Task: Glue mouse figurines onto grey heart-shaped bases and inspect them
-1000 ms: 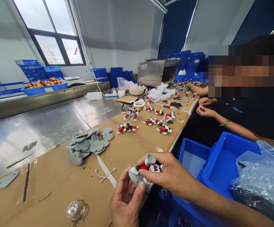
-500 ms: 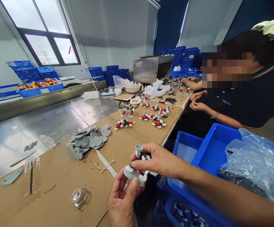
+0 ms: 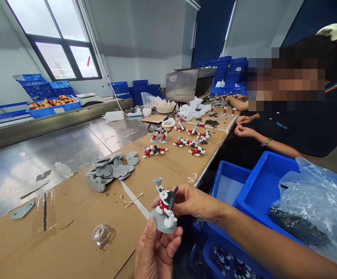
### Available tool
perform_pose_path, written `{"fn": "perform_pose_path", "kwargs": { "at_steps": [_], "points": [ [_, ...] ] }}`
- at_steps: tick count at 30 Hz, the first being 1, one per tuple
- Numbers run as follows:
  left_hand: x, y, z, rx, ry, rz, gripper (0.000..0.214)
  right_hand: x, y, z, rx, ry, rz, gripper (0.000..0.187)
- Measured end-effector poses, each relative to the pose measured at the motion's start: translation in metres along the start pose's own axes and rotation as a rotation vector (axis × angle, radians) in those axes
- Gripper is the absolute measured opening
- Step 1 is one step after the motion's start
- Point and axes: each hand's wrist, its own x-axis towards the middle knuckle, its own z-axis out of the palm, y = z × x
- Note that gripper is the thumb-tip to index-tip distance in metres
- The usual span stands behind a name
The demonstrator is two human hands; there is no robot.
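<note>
A mouse figurine (image 3: 166, 198), black and white with red on its body and a grey cup-shaped piece raised above it, stands upright on a grey base (image 3: 164, 224). My left hand (image 3: 155, 248) grips that base from below, thumb on the near side. From behind and to the right, my right hand (image 3: 196, 201) closes its fingers around the figurine; some fingertips are hidden behind it. A pile of flat grey bases (image 3: 110, 168) lies on the cardboard to the left of the hands. Cotton swabs (image 3: 132, 200) and a small clear glass dish (image 3: 101, 234) are nearer.
More mouse figurines (image 3: 196, 151) lie and stand farther along the cardboard-covered table (image 3: 69, 248). Blue bins (image 3: 252, 190), one with clear plastic bags (image 3: 308, 205), are at my right. A co-worker (image 3: 296, 128) sits beyond them. One grey base (image 3: 23, 210) lies far left.
The figurine has turned in my hands, so its head and grey cup now face left. My right hand has shifted from its front to behind it. My left hand still holds the base.
</note>
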Motion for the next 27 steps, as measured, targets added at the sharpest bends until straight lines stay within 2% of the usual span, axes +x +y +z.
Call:
{"fn": "perform_pose_path", "kwargs": {
  "at_steps": [3, 7, 9, 13, 21, 23, 27],
  "points": [
    [-0.004, 0.001, 0.001, 0.007, 0.014, -0.019, 0.017, 0.002, 0.006, 0.003, 0.012, 0.015, -0.027, 0.047],
    [-0.005, 0.0, -0.002, -0.011, 0.012, -0.061, 0.048, 0.002, 0.014, 0.006, 0.0, 0.091, -0.087, 0.048],
    [-0.005, 0.0, -0.005, -0.02, -0.002, -0.069, 0.056, 0.0, 0.017, 0.007, -0.012, 0.112, -0.091, 0.049],
    [-0.005, 0.0, -0.009, -0.008, -0.032, -0.1, 0.056, -0.003, 0.021, 0.009, -0.015, 0.141, -0.09, 0.052],
    [-0.005, 0.0, -0.01, 0.063, 0.045, -0.112, 0.045, -0.005, 0.027, 0.014, 0.022, 0.139, -0.139, 0.045],
    [-0.004, 0.0, -0.01, 0.081, 0.047, -0.114, 0.049, -0.006, 0.028, 0.014, 0.04, 0.118, -0.173, 0.041],
    [-0.003, 0.002, -0.011, 0.117, 0.027, -0.165, 0.073, -0.007, 0.034, 0.013, 0.029, 0.111, -0.271, 0.033]
  ]
}}
